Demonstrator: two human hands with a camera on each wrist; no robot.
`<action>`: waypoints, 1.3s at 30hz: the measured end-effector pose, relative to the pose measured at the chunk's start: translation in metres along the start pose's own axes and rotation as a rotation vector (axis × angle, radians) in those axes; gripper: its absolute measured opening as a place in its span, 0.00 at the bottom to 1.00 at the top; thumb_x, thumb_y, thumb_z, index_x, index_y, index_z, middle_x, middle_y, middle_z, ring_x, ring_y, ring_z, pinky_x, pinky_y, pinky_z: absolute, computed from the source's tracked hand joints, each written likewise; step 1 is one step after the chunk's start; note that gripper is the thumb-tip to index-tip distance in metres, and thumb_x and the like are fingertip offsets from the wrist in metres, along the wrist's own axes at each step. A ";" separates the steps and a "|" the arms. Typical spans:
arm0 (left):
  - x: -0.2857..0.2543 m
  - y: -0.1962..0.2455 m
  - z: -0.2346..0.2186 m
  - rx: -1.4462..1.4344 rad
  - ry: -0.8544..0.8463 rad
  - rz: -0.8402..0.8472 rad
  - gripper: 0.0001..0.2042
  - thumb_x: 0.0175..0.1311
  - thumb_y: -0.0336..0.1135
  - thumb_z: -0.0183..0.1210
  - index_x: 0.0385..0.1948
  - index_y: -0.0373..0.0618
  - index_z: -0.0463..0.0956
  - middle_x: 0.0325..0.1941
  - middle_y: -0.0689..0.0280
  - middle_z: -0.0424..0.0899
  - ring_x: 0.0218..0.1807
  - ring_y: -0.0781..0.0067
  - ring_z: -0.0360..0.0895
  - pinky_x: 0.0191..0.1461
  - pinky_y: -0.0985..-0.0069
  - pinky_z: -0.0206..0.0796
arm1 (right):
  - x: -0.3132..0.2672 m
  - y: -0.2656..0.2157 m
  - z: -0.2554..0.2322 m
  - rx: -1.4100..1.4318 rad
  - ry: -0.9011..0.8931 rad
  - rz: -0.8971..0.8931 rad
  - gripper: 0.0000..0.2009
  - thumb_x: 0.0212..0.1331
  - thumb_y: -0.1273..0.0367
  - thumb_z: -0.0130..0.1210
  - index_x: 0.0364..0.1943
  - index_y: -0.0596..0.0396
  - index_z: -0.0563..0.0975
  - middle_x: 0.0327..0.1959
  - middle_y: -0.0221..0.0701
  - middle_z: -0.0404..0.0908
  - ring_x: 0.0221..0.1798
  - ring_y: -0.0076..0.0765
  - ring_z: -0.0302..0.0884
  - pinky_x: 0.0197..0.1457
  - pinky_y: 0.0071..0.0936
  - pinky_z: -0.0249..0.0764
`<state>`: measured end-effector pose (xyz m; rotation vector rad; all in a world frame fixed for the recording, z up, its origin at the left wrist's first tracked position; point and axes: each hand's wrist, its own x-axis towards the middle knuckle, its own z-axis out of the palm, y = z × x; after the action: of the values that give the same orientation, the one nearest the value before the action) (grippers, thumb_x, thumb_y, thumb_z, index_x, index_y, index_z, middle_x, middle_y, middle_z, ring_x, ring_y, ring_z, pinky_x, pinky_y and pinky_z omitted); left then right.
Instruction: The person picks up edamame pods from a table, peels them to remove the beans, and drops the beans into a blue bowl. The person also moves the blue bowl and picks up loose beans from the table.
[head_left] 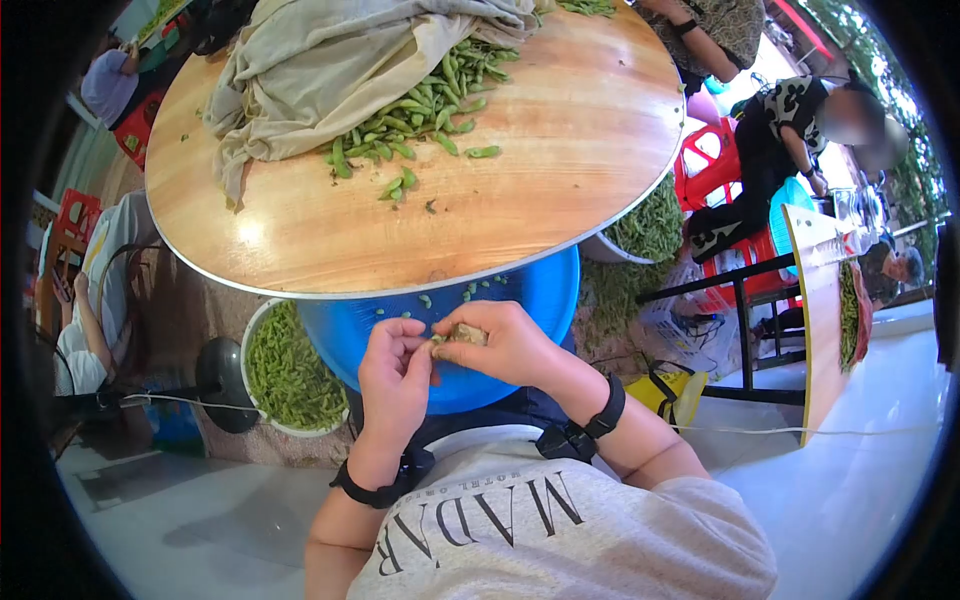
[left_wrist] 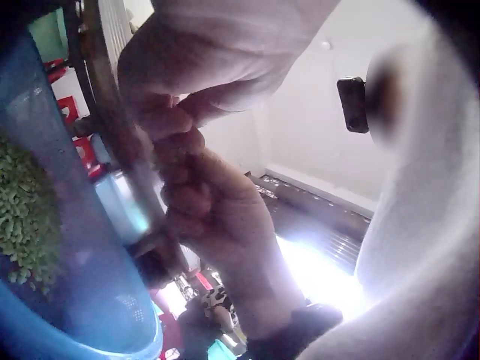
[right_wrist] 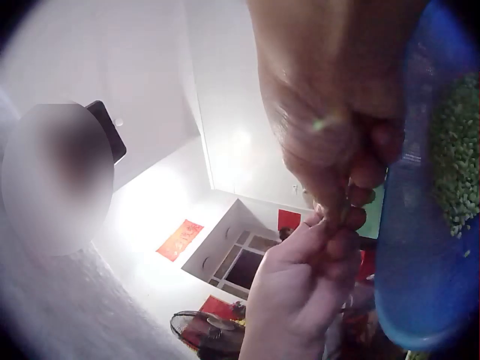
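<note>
Over the blue basin [head_left: 545, 300], my two hands meet fingertip to fingertip. The right hand [head_left: 505, 345] pinches a small greenish soybean pod [head_left: 437, 341] between thumb and fingers; a pale tan patch [head_left: 470, 335] shows at its thumb. My left hand [head_left: 393, 385] has thumb and curled fingers on the pod's other end. Both wrist views show the fingertips pressed together, mostly hiding the pod. Shelled green beans [right_wrist: 457, 154] lie heaped in the basin, below the hands.
The round wooden table [head_left: 500, 210] overhangs the basin and bears loose soybean pods [head_left: 425, 110] beside a grey cloth [head_left: 320, 75]. A white tub of green pods [head_left: 295, 370] stands at left, another tub [head_left: 645, 225] at right. Other people sit around on red chairs [head_left: 708, 155].
</note>
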<state>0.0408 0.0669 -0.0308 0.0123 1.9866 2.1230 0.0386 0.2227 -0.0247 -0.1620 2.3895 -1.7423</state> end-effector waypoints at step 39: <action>0.005 0.044 -0.005 0.626 -0.032 0.557 0.14 0.50 0.18 0.55 0.41 0.37 0.74 0.40 0.58 0.76 0.26 0.79 0.73 0.25 0.84 0.67 | 0.042 -0.046 -0.058 -0.415 -0.269 -0.337 0.06 0.42 0.70 0.52 0.26 0.57 0.73 0.25 0.44 0.74 0.32 0.53 0.72 0.34 0.42 0.68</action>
<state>0.0279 0.0602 0.0109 0.7759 2.7736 1.6146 -0.0154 0.2545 0.0326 -0.8407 2.5857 -1.2036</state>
